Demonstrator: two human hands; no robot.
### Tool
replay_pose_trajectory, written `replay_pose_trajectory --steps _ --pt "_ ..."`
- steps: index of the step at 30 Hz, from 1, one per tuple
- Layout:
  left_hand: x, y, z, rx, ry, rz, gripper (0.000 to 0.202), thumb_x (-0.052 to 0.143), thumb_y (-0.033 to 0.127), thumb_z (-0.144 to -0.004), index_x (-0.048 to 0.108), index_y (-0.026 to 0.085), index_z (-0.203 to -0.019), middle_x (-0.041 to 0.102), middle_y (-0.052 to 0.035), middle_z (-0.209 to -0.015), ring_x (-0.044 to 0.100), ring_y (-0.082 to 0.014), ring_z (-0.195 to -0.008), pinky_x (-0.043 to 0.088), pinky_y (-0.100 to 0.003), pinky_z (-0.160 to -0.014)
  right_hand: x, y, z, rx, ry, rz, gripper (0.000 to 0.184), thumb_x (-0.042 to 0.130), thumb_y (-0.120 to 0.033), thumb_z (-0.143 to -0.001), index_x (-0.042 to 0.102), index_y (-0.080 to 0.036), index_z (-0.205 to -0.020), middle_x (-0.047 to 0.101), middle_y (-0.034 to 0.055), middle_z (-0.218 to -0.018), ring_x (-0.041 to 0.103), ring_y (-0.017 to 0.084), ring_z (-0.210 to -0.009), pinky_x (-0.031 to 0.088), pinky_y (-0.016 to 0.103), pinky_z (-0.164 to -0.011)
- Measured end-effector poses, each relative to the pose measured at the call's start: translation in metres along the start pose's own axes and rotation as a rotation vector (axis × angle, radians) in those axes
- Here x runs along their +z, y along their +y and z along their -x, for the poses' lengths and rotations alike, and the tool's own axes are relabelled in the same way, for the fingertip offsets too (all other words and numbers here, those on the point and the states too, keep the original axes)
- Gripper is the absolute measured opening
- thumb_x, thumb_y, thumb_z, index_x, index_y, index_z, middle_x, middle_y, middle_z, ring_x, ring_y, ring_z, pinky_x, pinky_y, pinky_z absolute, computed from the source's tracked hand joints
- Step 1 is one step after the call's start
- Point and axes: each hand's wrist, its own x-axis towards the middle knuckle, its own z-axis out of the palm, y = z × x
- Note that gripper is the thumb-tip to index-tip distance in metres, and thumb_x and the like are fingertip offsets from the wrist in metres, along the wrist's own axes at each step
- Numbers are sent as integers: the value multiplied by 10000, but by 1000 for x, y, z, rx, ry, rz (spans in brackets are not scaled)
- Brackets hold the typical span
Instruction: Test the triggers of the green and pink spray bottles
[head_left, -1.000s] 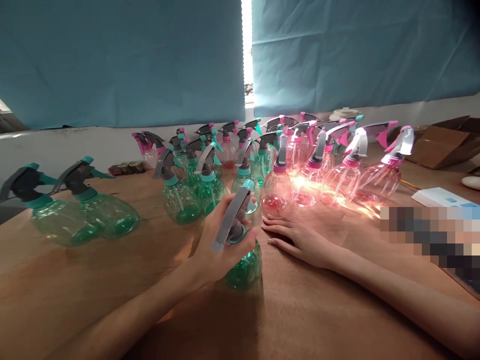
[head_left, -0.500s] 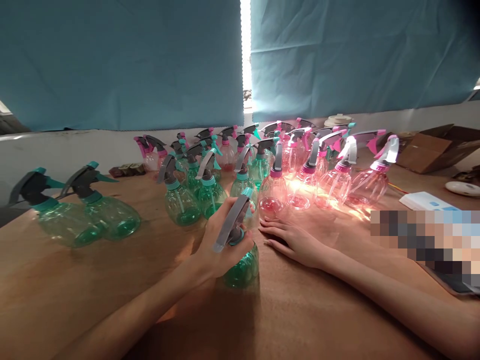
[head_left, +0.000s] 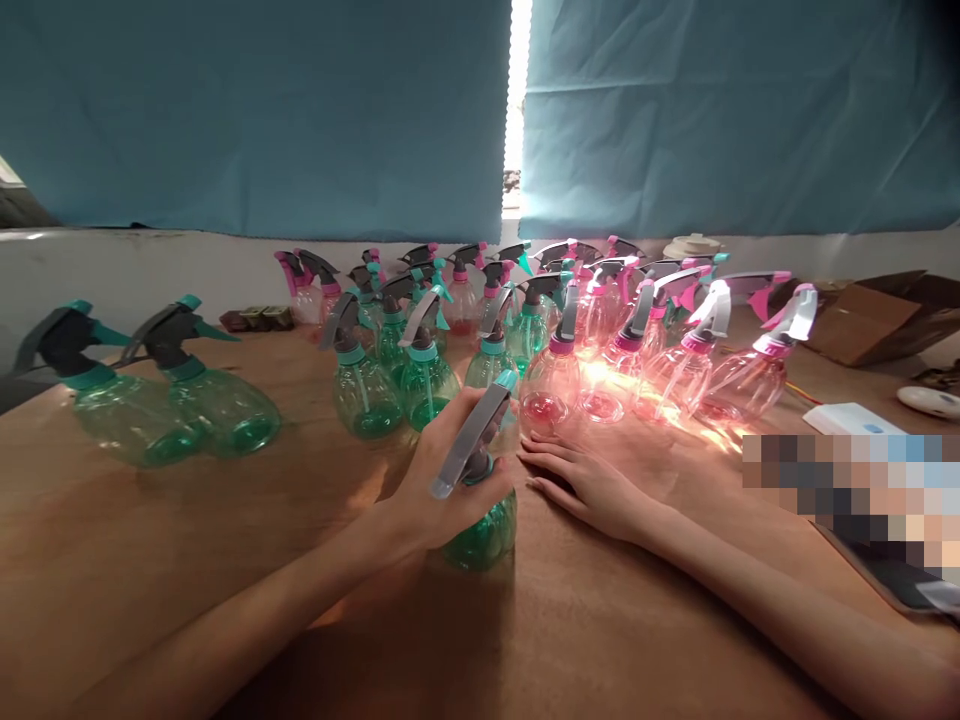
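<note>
My left hand is wrapped round the neck and grey trigger head of a green spray bottle that stands on the brown table in front of me. Just to its right, my right hand lies flat on the table with its fingers stretched out, holding nothing. Its fingertips point toward the green bottle and lie near the base of a pink spray bottle.
Several green spray bottles and pink spray bottles stand in rows behind my hands. Two more green bottles stand at the left. A cardboard box and a white packet sit at the right. Blue curtains hang behind.
The view has shifted slightly to the left. My left hand still grips the green bottle and my right hand still lies flat; neither has visibly moved on the table.
</note>
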Motion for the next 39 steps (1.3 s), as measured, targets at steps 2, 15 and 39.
replay_pose_trajectory --steps 2,15,39 --pt "0 -1 -2 -19 -30 6 309 580 209 -768 560 243 -1075 497 41 -749 406 -96 -562 433 -209 -536 1 1 0 -6 4 4 392 446 -359 -987 568 -203 -1325 613 107 -1340 519 265 -1289 428 497 -1084" --pt "-17 1 -3 -68 -242 30 590 734 340 -803 436 290 -1310 591 -44 -1105 597 -183 -870 511 -300 -737 -34 -35 3 153 -212 -119 474 521 -422 -946 475 -238 -1381 556 115 -1392 534 290 -1259 458 491 -1033" --pt "-156 -59 52 -153 70 -328 214 632 447 -869 645 274 -996 672 -2 -994 626 -259 -957 473 -340 -828 15 -127 -124 214 -23 -159 516 540 -540 -903 501 -238 -1320 695 97 -1141 692 256 -906 546 433 -802"
